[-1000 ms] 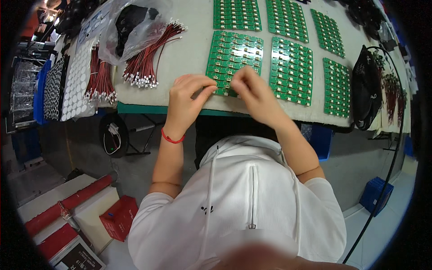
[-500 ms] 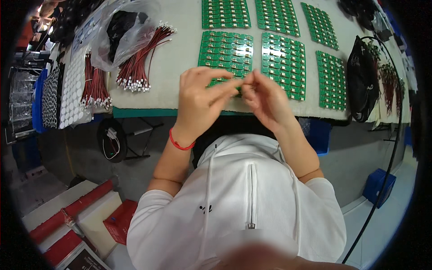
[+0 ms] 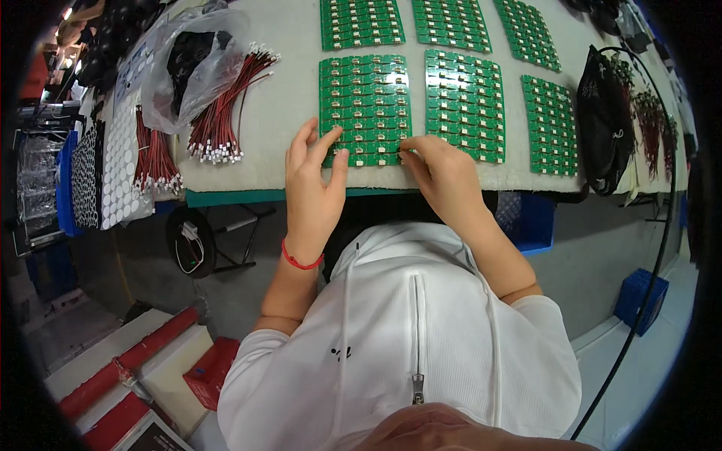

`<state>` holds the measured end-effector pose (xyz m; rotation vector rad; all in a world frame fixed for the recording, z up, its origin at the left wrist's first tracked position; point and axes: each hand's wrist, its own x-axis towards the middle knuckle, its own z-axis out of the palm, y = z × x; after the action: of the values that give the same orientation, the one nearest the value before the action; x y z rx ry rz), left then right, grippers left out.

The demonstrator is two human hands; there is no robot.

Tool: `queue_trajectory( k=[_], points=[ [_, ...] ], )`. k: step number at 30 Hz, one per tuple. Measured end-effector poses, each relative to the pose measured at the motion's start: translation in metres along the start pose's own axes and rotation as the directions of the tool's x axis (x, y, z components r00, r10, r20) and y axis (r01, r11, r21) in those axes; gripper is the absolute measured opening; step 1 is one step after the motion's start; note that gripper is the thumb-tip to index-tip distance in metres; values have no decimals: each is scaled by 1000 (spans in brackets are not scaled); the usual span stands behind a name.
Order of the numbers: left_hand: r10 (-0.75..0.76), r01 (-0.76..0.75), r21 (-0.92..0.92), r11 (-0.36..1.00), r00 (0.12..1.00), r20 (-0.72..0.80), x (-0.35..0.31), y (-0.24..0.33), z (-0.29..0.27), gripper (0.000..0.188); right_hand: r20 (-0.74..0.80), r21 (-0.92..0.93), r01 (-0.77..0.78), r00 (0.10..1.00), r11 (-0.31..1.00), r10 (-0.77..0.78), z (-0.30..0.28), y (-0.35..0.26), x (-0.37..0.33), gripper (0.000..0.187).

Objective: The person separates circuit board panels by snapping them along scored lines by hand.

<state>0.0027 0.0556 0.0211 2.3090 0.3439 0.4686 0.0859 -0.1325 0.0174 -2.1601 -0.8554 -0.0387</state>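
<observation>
A green circuit board panel [image 3: 366,105] with rows of small white connectors lies flat on the table, nearest to me. My left hand [image 3: 314,184], with a red cord on its wrist, is open at the panel's lower left edge. Its thumb and forefinger are apart over the border. At the lower right edge my right hand [image 3: 449,177] is closed, its thumb and forefinger drawn together and touching the panel. Whatever lies between those fingertips is hidden. A second green panel [image 3: 465,105] lies just right of it, partly beside my right hand.
More green panels [image 3: 362,24] lie in rows behind and to the right. Red-and-black wire bundles [image 3: 226,113] with white plugs and a clear plastic bag [image 3: 162,90] are at left. A sheet of white round stickers [image 3: 124,165] lies beyond them. A black bag [image 3: 604,124] stands right.
My hands were raised together above the near panel, fingertips meeting. Now they have parted and come down to its left and right edges. The view has shifted slightly.
</observation>
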Motion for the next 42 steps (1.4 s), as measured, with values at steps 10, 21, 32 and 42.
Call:
queue_trajectory(
  k=[10, 21, 32, 42],
  points=[
    [278, -292, 179, 940, 955, 100, 16, 17, 12, 20, 96, -126, 75, 993, 989, -63, 0, 3, 2, 8],
    [357, -365, 76, 928, 928, 102, 21, 9, 17, 7, 46, 350, -24, 999, 937, 9, 9, -1, -1, 12],
    [528, -529, 46, 847, 848, 44, 1, 37, -6, 22, 576, 812, -511, 782, -283, 239, 2, -12, -2, 12],
    [389, -384, 123, 915, 921, -19, 0, 2, -33, 16, 548, 833, -510, 815, -216, 187, 5, -11, -2, 26]
  ],
)
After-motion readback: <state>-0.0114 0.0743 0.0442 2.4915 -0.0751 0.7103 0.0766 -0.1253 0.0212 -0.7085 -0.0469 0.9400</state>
